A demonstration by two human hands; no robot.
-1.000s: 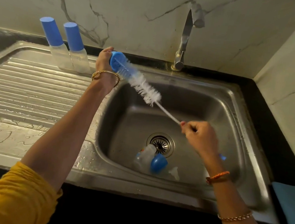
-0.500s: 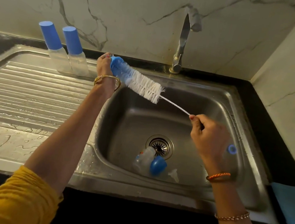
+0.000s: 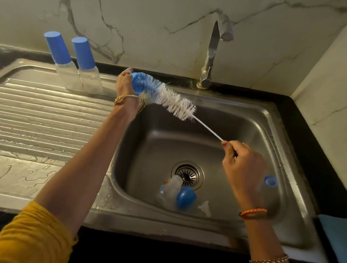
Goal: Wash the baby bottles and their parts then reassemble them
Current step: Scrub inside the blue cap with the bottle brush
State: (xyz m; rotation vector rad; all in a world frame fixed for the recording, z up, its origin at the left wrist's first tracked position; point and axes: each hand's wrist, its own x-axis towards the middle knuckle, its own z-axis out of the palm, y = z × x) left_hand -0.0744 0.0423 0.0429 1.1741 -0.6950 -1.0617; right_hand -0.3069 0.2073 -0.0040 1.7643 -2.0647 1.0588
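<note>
Here the left hand (image 3: pixel 125 82) is raised over the back left corner of the sink (image 3: pixel 255 127), its fingers curled round a blue cap (image 3: pixel 136 81) whose open mouth faces right. The blue-bristled tip of a bottle brush (image 3: pixel 175 103) sits in that mouth, and the white bristles stick out to the right of it. The brush's thin twisted wire stem slopes down and to the right to the right hand (image 3: pixel 243 167), whose fingers are closed round the stem near its handle end; the thumb tip pinches the wire. A blue ring at the end of the handle (image 3: pixel 270 181) shows just past the right side of that hand.

Down in the basin, just in front of the drain (image 3: pixel 188 174), a clear bottle (image 3: pixel 169 192) lies on its side with a second blue cap (image 3: pixel 186 197) touching its right side. A small clear teat (image 3: pixel 205 208) lies just to the right of that cap.

On the wet draining board (image 3: pixel 29 119), near its back edge, two bottles (image 3: pixel 78 64) with blue caps on stand side by side, close to touching, both leaning left in this wide view. The tap (image 3: pixel 211 55) rises behind the basin against the marble wall, with no water visibly running. A blue cloth (image 3: pixel 341 241) lies on the dark counter (image 3: pixel 309 146) at the right edge.
</note>
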